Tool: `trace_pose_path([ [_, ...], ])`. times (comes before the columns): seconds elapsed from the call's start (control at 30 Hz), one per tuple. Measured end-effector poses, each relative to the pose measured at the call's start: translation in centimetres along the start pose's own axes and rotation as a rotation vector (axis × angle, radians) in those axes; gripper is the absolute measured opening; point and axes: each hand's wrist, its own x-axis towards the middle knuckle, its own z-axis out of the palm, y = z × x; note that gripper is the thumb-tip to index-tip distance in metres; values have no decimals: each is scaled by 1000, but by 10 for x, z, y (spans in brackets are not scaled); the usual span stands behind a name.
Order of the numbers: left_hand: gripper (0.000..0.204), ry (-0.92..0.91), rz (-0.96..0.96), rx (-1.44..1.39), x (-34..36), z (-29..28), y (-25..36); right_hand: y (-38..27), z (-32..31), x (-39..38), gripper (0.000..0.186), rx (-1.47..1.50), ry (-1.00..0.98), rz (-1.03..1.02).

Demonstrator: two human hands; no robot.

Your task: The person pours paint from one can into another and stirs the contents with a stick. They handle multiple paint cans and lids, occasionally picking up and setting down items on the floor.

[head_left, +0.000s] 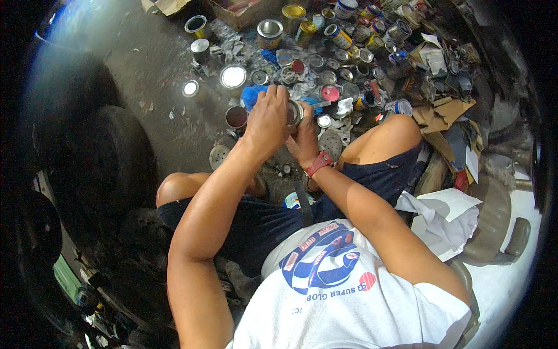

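My right hand, with a red watch at its wrist, is wrapped round a small metal can held tilted between my knees. Right against the can, my left hand is closed with its fingers curled; what they grip is hidden. Crumpled blue material shows just beyond the left hand; whether it is held cannot be seen. More blue material lies past the can. An open tin of dark red-brown paint stands to the left of my left hand.
Several paint cans crowd the floor ahead and right, among them a large tin, a white-topped can and a pinkish-red one. Torn cardboard and white paper lie to my right. A dark tyre is on the left.
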Motion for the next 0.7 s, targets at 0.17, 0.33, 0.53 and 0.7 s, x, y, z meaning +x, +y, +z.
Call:
trace_pose_path([
  [0.17,74,110,-104,-197,11,-38,-14,-22,0,28,90,-55,-23,-76],
  [0.33,83,198,-214,-251,24,-112,-47,-32,3,51,95,-170,-81,-196],
  [0.53,96,338,-379,-177,6,-160,-78,-39,13,70,93,-360,-241,-374],
  [0.7,94,395,-405,-240,-6,-179,-86,-36,25,80,90,-508,-342,-477],
])
